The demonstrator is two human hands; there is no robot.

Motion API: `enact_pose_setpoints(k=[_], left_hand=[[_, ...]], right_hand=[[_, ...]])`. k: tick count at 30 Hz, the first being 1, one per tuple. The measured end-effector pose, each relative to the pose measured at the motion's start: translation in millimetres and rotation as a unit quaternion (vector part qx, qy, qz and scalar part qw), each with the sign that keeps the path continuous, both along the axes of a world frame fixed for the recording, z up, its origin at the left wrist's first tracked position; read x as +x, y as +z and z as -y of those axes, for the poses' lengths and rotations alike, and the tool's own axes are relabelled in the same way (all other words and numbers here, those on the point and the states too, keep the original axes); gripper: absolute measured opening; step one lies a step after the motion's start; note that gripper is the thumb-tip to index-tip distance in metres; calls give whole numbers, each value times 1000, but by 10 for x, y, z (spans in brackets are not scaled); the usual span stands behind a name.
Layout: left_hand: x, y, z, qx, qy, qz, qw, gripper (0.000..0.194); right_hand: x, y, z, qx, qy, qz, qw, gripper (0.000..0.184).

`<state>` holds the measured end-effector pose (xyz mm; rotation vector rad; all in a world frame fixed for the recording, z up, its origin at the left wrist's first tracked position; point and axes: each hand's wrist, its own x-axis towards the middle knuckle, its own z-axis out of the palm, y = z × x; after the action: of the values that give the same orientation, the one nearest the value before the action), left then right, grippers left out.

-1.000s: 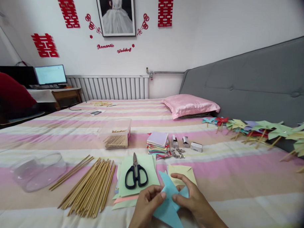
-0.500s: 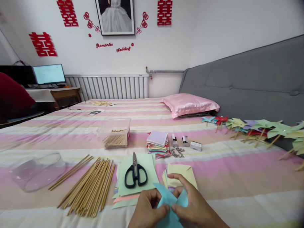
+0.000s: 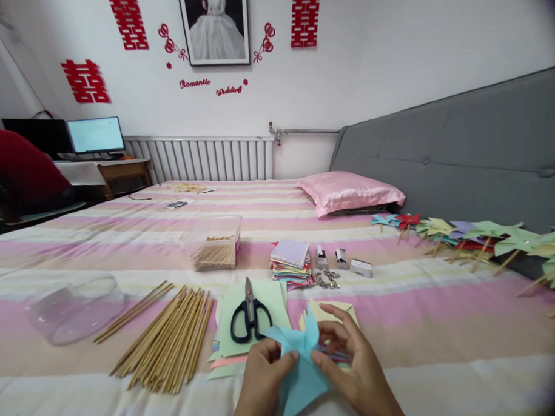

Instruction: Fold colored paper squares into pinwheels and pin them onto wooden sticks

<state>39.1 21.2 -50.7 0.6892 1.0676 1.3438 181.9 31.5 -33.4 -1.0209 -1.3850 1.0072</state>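
A light-blue paper pinwheel point(image 3: 304, 379) with bent-up flaps is between my hands, low in the view. My left hand point(image 3: 266, 374) is closed on its left side, thumb on top near the middle. At the right edge, my right hand point(image 3: 356, 368) has its thumb against the paper and other fingers curled near the upright flap, its index finger raised. Just beyond lie dark-handled scissors point(image 3: 250, 316) on a stack of pale green paper sheets point(image 3: 274, 299). A pile of cream and coloured squares point(image 3: 347, 309) is partly hidden behind my right hand.
Wooden sticks point(image 3: 173, 338) and a clear plastic container point(image 3: 76, 310) lie left. Farther off are a box of thin sticks point(image 3: 216, 254), coloured paper squares point(image 3: 290, 257), small boxes point(image 3: 361, 268) and metal pieces point(image 3: 327, 279). Finished pinwheels point(image 3: 508, 240) line the headboard. A red-sleeved person point(image 3: 24, 169) sits far left.
The blue paper has turned and shifted slightly left between my hands. The flap under my right fingers now stands upright, and that hand's fingers are more spread. The view has swung slightly left.
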Motion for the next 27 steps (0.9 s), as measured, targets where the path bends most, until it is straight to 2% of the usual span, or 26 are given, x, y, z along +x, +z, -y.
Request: enact_pose_setpoints(k=[3, 4, 6, 10, 12, 22, 24, 27], left_hand=[[-26, 13, 0, -21, 47, 44, 998, 17], [-31, 27, 1, -26, 60, 58, 996, 18], [-36, 72, 7, -31, 79, 86, 993, 18], [-33, 185, 27, -35, 99, 132, 986, 21], [-33, 218, 35, -38, 104, 145, 983, 22], [-33, 194, 56, -34, 91, 157, 983, 27], [-23, 174, 58, -25, 88, 151, 984, 26], [-9, 135, 52, -12, 86, 133, 987, 23]], right_hand=[[31, 32, 40, 104, -85, 51, 990, 27], [33, 34, 60, 125, -82, 65, 987, 17], [14, 15, 100, 139, -35, 86, 986, 5], [-72, -96, 138, 110, 93, 135, 980, 16], [-106, -151, 128, 97, 122, 155, 976, 20], [-163, -209, 86, 95, 83, 115, 985, 8], [-189, -241, 96, 64, 69, 90, 991, 15], [-233, -294, 111, -22, 58, 27, 998, 25]])
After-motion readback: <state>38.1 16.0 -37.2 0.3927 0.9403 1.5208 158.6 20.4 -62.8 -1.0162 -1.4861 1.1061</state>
